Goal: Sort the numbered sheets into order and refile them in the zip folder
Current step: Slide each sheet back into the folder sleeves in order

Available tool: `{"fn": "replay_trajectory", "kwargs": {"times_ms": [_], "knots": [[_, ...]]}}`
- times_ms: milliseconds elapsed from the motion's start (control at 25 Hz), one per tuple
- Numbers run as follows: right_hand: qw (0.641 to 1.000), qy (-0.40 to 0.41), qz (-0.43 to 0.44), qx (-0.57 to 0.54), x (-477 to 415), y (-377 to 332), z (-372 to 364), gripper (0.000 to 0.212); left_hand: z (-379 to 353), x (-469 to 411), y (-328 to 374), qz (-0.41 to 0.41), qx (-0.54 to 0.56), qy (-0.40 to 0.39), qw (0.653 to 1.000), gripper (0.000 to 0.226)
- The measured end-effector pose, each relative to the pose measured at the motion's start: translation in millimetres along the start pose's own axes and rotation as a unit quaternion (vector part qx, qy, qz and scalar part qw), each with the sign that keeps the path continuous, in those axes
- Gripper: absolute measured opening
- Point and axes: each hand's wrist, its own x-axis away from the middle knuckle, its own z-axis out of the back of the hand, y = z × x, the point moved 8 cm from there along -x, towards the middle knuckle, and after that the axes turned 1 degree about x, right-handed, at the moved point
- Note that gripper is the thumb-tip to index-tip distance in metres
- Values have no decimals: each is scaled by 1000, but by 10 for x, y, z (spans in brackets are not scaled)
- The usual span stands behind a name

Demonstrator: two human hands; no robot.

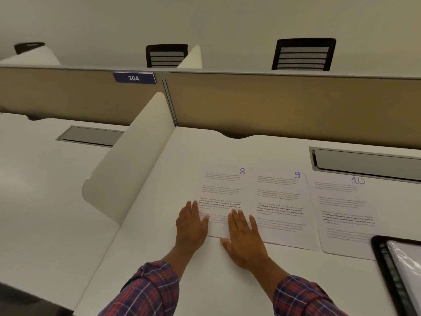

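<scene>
Both outstretched flat on sheet 8 [221,185], left grip [192,226], right grip [245,236]

The desk [227,151] carries sheet 8 [223,188], sheet 9 [278,201], sheet 10 [341,213] and a zip folder [387,265].

Head camera looks forward and down, close over the desk [216,151].

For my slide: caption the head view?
Left hand and right hand touch sheet 8, beside sheet 9 and sheet 10.
</scene>
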Motion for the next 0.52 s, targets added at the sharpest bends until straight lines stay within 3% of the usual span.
{"fn": "replay_trajectory", "kwargs": {"times_ms": [120, 240, 320, 440, 520], "knots": [[1000, 4, -24, 11, -26, -106, -70, 79, 107, -210, -52, 26, 54, 35, 998, 61], [999, -14, -51, 12, -35, -194, -75, 76, 193, -402, -162, 90, 190, 36, 977, 55], [998, -20, -60, 12, -26, -205, -66, 75, 238, -498, -213, 139, 286, 19, 948, 59], [998, -34, -58, 20, 9, -252, -60, 74, 288, -594, -300, 185, 339, -26, 922, 64], [996, -47, -69, 35, 22, -263, -34, 75, 321, -668, -312, 176, 357, -51, 916, 47]]}}
